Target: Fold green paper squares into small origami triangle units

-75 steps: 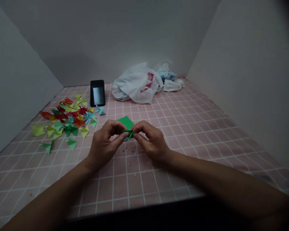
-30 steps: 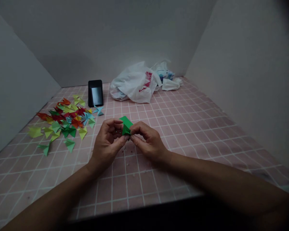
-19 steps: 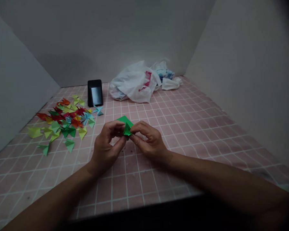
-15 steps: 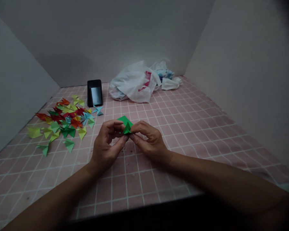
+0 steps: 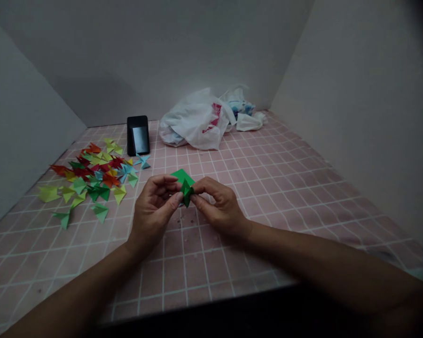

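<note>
A small folded green paper piece (image 5: 187,192) is pinched between both hands just above the pink tiled table (image 5: 268,183). My left hand (image 5: 153,211) grips it from the left with thumb and fingers closed. From the right, my right hand (image 5: 218,206) pinches the same piece. A flat green paper square (image 5: 182,176) lies on the table just behind my fingers.
A heap of folded paper pieces (image 5: 91,178) in red, yellow, green and blue is spread at the left. A black phone (image 5: 138,135) stands upright behind it. White plastic bags (image 5: 200,119) lie at the back. Grey walls close in the table on three sides.
The green piece has turned from lying flat between my fingertips to standing more upright and folded narrower. Both hands stay at the same spot.
</note>
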`<state>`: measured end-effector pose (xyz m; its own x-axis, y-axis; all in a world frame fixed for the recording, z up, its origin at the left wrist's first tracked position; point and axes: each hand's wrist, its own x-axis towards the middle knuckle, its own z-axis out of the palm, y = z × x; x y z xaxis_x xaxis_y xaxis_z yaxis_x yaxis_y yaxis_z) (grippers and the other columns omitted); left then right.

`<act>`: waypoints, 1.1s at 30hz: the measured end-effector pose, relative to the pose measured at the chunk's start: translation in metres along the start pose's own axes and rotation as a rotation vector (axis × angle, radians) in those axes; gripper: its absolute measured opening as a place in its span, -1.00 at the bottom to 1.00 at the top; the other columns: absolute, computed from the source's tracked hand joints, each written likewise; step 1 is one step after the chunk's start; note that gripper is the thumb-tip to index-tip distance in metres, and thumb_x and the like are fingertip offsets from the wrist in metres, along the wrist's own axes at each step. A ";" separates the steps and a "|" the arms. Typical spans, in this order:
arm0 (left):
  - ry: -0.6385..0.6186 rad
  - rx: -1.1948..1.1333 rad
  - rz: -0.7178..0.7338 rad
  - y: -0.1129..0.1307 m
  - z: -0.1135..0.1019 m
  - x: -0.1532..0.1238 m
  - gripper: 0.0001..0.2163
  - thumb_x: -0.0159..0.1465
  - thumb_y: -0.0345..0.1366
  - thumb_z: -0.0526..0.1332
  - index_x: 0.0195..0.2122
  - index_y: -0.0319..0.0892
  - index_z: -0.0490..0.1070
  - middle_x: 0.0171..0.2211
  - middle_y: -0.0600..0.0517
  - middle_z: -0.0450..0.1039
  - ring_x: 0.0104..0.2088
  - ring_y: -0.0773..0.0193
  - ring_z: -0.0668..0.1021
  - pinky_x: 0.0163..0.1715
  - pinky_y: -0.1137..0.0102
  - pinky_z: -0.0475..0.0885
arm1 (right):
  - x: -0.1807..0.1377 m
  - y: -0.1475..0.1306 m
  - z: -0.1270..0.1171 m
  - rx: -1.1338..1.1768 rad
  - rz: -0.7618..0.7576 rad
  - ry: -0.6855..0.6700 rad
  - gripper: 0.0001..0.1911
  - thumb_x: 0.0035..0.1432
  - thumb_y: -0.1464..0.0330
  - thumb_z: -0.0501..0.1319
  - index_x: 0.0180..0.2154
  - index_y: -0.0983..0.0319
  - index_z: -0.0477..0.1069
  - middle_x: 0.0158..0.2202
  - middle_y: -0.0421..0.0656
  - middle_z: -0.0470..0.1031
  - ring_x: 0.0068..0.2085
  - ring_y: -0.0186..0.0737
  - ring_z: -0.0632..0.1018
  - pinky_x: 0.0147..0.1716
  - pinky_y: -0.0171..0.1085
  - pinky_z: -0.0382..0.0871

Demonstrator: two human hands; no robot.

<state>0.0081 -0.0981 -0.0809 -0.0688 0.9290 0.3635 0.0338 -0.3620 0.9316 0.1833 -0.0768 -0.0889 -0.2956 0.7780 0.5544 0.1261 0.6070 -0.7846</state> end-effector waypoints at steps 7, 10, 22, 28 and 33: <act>0.023 0.106 0.111 0.000 0.001 -0.001 -0.76 0.20 -0.47 0.37 -0.13 -0.09 0.49 -0.26 0.09 0.57 -0.23 0.35 0.65 -0.22 0.48 0.63 | -0.001 0.004 0.002 0.055 0.013 -0.019 -0.95 0.26 0.43 0.28 -0.26 0.17 0.45 -0.29 -0.18 0.52 -0.24 -0.22 0.55 -0.20 -0.19 0.44; 0.025 0.151 0.172 0.000 0.001 -0.002 -0.76 0.21 -0.49 0.37 -0.14 -0.08 0.50 -0.27 0.11 0.56 -0.25 0.37 0.65 -0.21 0.49 0.62 | -0.001 0.005 0.002 0.073 0.028 -0.019 -0.94 0.26 0.40 0.31 -0.23 0.16 0.46 -0.29 -0.19 0.52 -0.24 -0.22 0.55 -0.19 -0.19 0.45; -0.008 0.016 0.091 0.003 0.003 -0.005 -0.76 0.25 -0.53 0.33 -0.13 -0.07 0.52 -0.28 0.11 0.57 -0.25 0.40 0.63 -0.23 0.56 0.59 | 0.000 0.003 0.002 0.141 0.016 -0.039 -0.89 0.28 0.46 0.28 -0.31 0.15 0.49 -0.29 -0.20 0.53 -0.22 -0.23 0.54 -0.15 -0.18 0.43; -0.067 -0.053 0.077 0.000 0.002 -0.005 -0.69 0.18 -0.50 0.42 -0.09 -0.06 0.52 -0.24 0.11 0.57 -0.21 0.41 0.63 -0.15 0.56 0.58 | 0.000 0.005 0.001 0.110 -0.072 -0.026 -0.88 0.27 0.51 0.25 -0.29 0.17 0.47 -0.30 -0.19 0.51 -0.23 -0.23 0.53 -0.18 -0.20 0.42; -0.069 -0.065 0.070 -0.003 0.002 -0.004 -0.66 0.16 -0.52 0.42 -0.07 -0.06 0.52 -0.23 0.11 0.56 -0.21 0.42 0.63 -0.12 0.55 0.57 | 0.000 0.007 0.001 0.178 -0.029 -0.039 -0.88 0.29 0.49 0.28 -0.27 0.15 0.52 -0.26 -0.18 0.52 -0.19 -0.23 0.54 -0.12 -0.19 0.44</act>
<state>0.0103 -0.1004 -0.0847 0.0008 0.9034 0.4289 -0.0287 -0.4287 0.9030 0.1831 -0.0730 -0.0952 -0.3334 0.7519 0.5688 -0.0511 0.5880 -0.8073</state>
